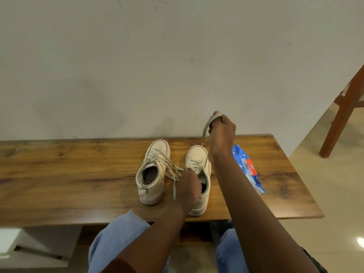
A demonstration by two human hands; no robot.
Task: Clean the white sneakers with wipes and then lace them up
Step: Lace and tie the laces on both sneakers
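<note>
The right sneaker (pixel 197 160) stands on the table (pixel 78 174) beside the left sneaker (pixel 154 172), toes toward the wall. Your raised right hand (pixel 221 134) grips its lace (pixel 205 133), drawn taut. Your left hand (pixel 188 187) clasps its collar.

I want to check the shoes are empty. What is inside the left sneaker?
Only a dark insole shows inside the left sneaker. The toe end is covered by the laces and upper, so I cannot see there.
</note>
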